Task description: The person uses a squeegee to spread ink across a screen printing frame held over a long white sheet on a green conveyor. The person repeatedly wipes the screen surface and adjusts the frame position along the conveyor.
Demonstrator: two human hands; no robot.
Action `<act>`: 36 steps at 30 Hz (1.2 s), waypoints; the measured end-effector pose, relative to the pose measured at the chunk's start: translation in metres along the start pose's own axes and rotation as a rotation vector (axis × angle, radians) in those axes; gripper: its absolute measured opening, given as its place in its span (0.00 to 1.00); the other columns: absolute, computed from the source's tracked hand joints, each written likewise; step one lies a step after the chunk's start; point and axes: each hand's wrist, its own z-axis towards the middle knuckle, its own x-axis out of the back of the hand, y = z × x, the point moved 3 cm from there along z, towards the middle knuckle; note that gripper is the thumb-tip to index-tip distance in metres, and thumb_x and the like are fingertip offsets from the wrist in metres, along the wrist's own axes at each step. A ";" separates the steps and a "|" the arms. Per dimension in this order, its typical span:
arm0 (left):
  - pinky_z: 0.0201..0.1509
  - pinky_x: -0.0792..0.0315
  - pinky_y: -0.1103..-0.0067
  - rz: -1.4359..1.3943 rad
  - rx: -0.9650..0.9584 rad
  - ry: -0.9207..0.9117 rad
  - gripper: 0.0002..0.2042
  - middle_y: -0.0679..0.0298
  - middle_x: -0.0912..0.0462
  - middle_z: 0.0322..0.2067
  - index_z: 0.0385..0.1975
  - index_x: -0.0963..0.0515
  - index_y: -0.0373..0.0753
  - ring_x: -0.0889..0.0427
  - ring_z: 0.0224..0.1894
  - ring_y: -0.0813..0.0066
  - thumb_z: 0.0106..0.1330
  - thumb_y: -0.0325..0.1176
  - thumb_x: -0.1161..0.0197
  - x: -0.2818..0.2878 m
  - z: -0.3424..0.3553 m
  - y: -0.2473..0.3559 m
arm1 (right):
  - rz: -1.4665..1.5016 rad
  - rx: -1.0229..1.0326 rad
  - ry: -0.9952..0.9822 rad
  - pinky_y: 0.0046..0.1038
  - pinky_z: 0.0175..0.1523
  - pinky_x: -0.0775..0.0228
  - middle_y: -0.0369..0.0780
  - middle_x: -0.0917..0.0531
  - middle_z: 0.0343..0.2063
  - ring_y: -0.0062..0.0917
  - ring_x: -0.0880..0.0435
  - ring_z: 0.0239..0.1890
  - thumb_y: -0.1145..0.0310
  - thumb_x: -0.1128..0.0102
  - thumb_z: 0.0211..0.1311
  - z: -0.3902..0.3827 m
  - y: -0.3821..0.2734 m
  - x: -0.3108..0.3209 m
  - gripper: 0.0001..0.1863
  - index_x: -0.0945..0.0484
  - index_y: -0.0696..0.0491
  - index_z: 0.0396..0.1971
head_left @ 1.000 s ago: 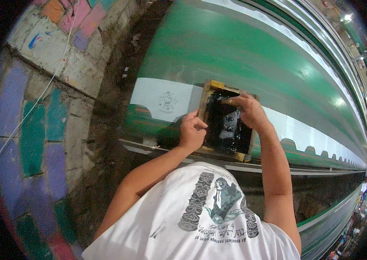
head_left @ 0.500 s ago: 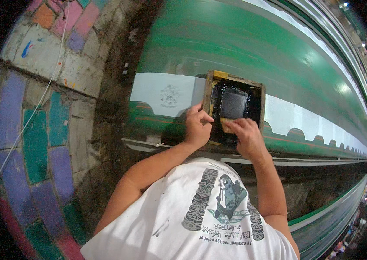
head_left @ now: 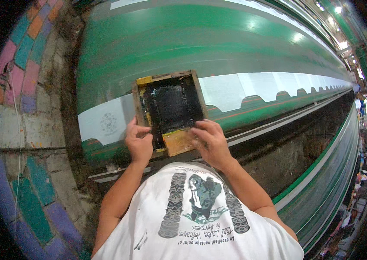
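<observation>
A small wooden screen-printing frame (head_left: 198, 91), its mesh dark with wet ink, sits over the strip of white pieces along the green table's near edge. Inside its near end rests a squeegee with a yellowish wooden grip (head_left: 180, 142), let go by both hands. My left hand (head_left: 140, 143) is closed at the frame's left side, fingers curled against the rim. At the near right corner, beside the squeegee, my right hand (head_left: 213, 141) has its fingers bent onto the frame's edge. To the left, a white piece (head_left: 107, 123) bears a round dark print.
The long green table (head_left: 218, 52) stretches away to the right, with a row of white scalloped pieces (head_left: 257, 89) on it. A pale rail (head_left: 270, 125) follows its near edge. Another green table (head_left: 322, 186) stands at the lower right. Painted paving (head_left: 31, 199) and a thin cable lie left.
My right hand has let go of the squeegee and moved to the frame's right edge. The squeegee now leans at the near end. The whole view has shifted, and the frame looks larger.
</observation>
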 end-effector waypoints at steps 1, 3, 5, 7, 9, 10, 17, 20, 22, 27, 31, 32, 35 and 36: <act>0.79 0.32 0.61 0.022 -0.014 0.003 0.10 0.37 0.24 0.73 0.31 0.15 0.38 0.23 0.75 0.43 0.53 0.15 0.32 -0.003 -0.002 0.006 | 0.063 -0.098 0.044 0.48 0.74 0.27 0.48 0.16 0.63 0.48 0.19 0.68 0.69 0.22 0.65 -0.008 0.014 0.004 0.23 0.13 0.53 0.60; 0.79 0.32 0.61 0.065 -0.079 0.006 0.10 0.37 0.23 0.73 0.31 0.16 0.38 0.23 0.75 0.44 0.53 0.15 0.32 -0.018 -0.007 0.018 | 0.199 -0.285 0.128 0.46 0.74 0.27 0.50 0.16 0.63 0.49 0.18 0.67 0.71 0.23 0.66 -0.023 0.039 0.012 0.23 0.13 0.54 0.60; 0.79 0.33 0.60 0.059 -0.129 0.008 0.10 0.37 0.23 0.73 0.31 0.16 0.38 0.24 0.76 0.44 0.53 0.14 0.32 -0.040 -0.010 0.032 | 0.278 -0.319 0.159 0.41 0.74 0.28 0.50 0.16 0.64 0.45 0.17 0.67 0.74 0.26 0.68 -0.031 0.059 0.027 0.22 0.14 0.56 0.62; 0.80 0.34 0.60 -0.001 -0.163 0.013 0.10 0.37 0.24 0.73 0.31 0.16 0.38 0.24 0.76 0.44 0.53 0.14 0.32 -0.072 -0.014 0.046 | 0.295 -0.302 0.176 0.40 0.75 0.29 0.49 0.16 0.64 0.42 0.17 0.68 0.76 0.28 0.70 -0.037 0.078 0.045 0.21 0.15 0.58 0.62; 0.81 0.36 0.59 -0.009 -0.148 -0.009 0.10 0.37 0.23 0.72 0.31 0.15 0.38 0.26 0.77 0.42 0.53 0.15 0.32 -0.106 -0.020 0.050 | 0.324 -0.324 0.201 0.41 0.75 0.29 0.49 0.15 0.64 0.44 0.17 0.68 0.74 0.26 0.68 -0.044 0.105 0.063 0.22 0.14 0.57 0.61; 0.82 0.36 0.60 -0.030 -0.140 0.001 0.10 0.38 0.23 0.72 0.31 0.15 0.38 0.25 0.77 0.42 0.53 0.15 0.32 -0.122 -0.023 0.052 | 0.323 -0.327 0.202 0.41 0.75 0.29 0.50 0.15 0.64 0.44 0.17 0.68 0.74 0.26 0.69 -0.046 0.117 0.073 0.21 0.14 0.57 0.61; 0.80 0.34 0.59 -0.062 -0.097 0.021 0.09 0.35 0.22 0.71 0.30 0.15 0.38 0.24 0.76 0.40 0.53 0.15 0.31 -0.202 -0.041 0.064 | 0.270 -0.274 0.157 0.44 0.75 0.29 0.49 0.15 0.64 0.45 0.17 0.68 0.77 0.27 0.67 -0.063 0.184 0.125 0.22 0.14 0.56 0.61; 0.79 0.33 0.59 -0.048 -0.083 0.020 0.09 0.36 0.23 0.72 0.30 0.16 0.37 0.24 0.76 0.41 0.54 0.15 0.31 -0.218 -0.043 0.068 | 0.119 -0.142 0.114 0.45 0.73 0.26 0.48 0.15 0.62 0.47 0.17 0.66 0.77 0.26 0.65 -0.060 0.192 0.141 0.21 0.13 0.54 0.59; 0.79 0.33 0.60 -0.065 -0.066 0.015 0.08 0.37 0.23 0.72 0.31 0.16 0.37 0.24 0.76 0.42 0.54 0.15 0.30 -0.224 -0.046 0.071 | 0.035 -0.028 0.064 0.47 0.71 0.25 0.47 0.15 0.62 0.49 0.17 0.66 0.76 0.25 0.64 -0.057 0.188 0.150 0.21 0.13 0.54 0.58; 0.79 0.32 0.63 -0.011 -0.008 0.034 0.08 0.38 0.23 0.73 0.31 0.15 0.37 0.23 0.75 0.45 0.54 0.16 0.30 -0.232 -0.046 0.074 | 0.067 0.191 -0.162 0.49 0.70 0.24 0.45 0.15 0.60 0.48 0.18 0.67 0.73 0.21 0.61 -0.040 0.173 0.145 0.24 0.13 0.51 0.58; 0.79 0.33 0.63 -0.010 -0.006 0.037 0.08 0.39 0.21 0.72 0.31 0.15 0.38 0.22 0.75 0.45 0.53 0.17 0.30 -0.233 -0.045 0.077 | -0.068 0.320 -0.267 0.47 0.68 0.23 0.44 0.14 0.58 0.45 0.17 0.65 0.70 0.20 0.55 -0.020 0.145 0.135 0.28 0.13 0.51 0.58; 0.78 0.32 0.63 -0.004 -0.014 0.039 0.08 0.40 0.21 0.72 0.30 0.15 0.38 0.22 0.74 0.45 0.54 0.16 0.30 -0.232 -0.044 0.074 | -0.108 0.321 -0.290 0.46 0.67 0.23 0.44 0.14 0.57 0.44 0.17 0.63 0.70 0.21 0.55 -0.014 0.139 0.131 0.27 0.13 0.51 0.58; 0.78 0.32 0.63 -0.039 -0.005 0.043 0.08 0.40 0.20 0.71 0.29 0.15 0.38 0.22 0.73 0.46 0.53 0.17 0.30 -0.236 -0.044 0.064 | -0.182 0.348 -0.372 0.42 0.64 0.23 0.42 0.14 0.54 0.41 0.16 0.58 0.73 0.27 0.57 -0.005 0.140 0.126 0.25 0.13 0.51 0.58; 0.78 0.32 0.63 -0.062 0.006 0.043 0.08 0.40 0.20 0.71 0.29 0.15 0.38 0.22 0.73 0.46 0.53 0.17 0.30 -0.239 -0.044 0.065 | -0.206 0.356 -0.399 0.41 0.63 0.23 0.42 0.14 0.53 0.40 0.15 0.57 0.73 0.29 0.58 -0.002 0.142 0.126 0.25 0.13 0.51 0.59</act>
